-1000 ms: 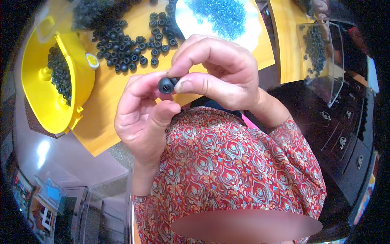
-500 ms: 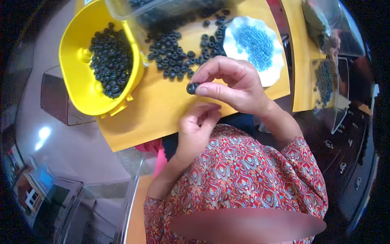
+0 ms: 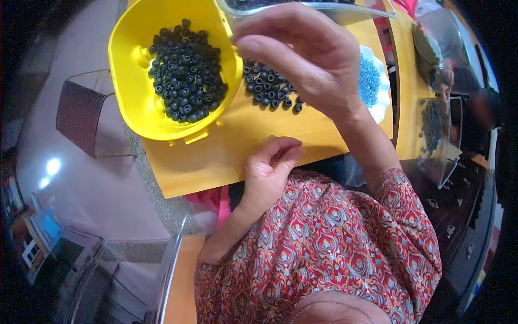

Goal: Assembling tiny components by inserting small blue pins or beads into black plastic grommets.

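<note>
My right hand [image 3: 310, 65] is raised at the right rim of a yellow plastic bin [image 3: 127, 102]. Its thumb and fingers curve apart, and no bead shows between them. Black round beads [image 3: 189, 75] with holes lie heaped in the bin. Under and beside the right hand, more black beads [image 3: 267, 89] are spread on the yellow table [image 3: 237, 127], partly hidden by it. At the table's near edge my left hand [image 3: 268, 167] stays low with thumb and fingers curled together; whatever they may hold is too small to make out.
Partly behind my right forearm stands a white scalloped dish [image 3: 381, 111] of light blue beads [image 3: 369, 81]. A clear plastic container [image 3: 367, 9] sits at the far edge. Another clear box [image 3: 450, 135] with dark contents is at right. A brown chair [image 3: 81, 116] stands left.
My right hand has moved up and left from the table's middle to the bin's rim. The black bead it pinched no longer shows. My left hand stays near the table edge. The view has shifted.
</note>
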`<state>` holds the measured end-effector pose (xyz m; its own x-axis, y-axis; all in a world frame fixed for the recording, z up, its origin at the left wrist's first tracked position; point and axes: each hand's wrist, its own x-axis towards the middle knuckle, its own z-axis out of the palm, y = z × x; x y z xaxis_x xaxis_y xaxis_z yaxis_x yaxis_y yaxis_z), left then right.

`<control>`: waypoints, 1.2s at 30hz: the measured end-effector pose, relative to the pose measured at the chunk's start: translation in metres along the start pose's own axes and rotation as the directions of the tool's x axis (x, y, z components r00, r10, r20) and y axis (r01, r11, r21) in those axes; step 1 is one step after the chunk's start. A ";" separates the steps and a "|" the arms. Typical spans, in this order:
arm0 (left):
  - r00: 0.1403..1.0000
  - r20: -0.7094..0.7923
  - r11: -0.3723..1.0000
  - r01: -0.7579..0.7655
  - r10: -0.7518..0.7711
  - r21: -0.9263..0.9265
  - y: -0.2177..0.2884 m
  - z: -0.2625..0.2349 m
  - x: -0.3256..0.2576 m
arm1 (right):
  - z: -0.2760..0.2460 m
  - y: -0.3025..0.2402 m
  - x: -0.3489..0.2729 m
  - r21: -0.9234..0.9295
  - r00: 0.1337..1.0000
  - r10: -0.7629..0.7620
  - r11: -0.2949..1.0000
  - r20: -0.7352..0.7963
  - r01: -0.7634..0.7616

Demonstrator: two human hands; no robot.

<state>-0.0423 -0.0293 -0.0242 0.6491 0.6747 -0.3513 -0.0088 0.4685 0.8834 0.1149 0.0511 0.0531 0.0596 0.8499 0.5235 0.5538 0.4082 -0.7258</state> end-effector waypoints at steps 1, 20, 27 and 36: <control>1.000 0.000 0.999 0.031 -0.031 -0.037 0.000 -0.001 0.000 | -0.001 0.008 -0.013 0.152 0.991 0.112 0.983 -0.072 -0.100; 0.995 -0.100 0.994 0.004 -0.014 -0.106 -0.002 0.007 0.002 | -0.036 0.063 -0.101 -0.553 0.995 0.032 0.832 0.092 0.025; 0.995 -0.096 0.999 0.005 -0.010 -0.044 -0.003 0.009 -0.005 | -0.025 0.067 -0.097 -0.522 0.997 0.024 0.853 0.066 0.014; 0.995 -0.097 0.999 0.002 -0.005 -0.037 -0.005 0.020 -0.013 | -0.012 0.069 -0.091 -0.645 0.995 0.077 0.764 0.058 -0.021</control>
<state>-0.0350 -0.0519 -0.0178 0.5721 0.7244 -0.3846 -0.0360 0.4907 0.8706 0.1575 -0.0021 -0.0397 0.0537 0.8966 0.4397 0.9575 0.0787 -0.2774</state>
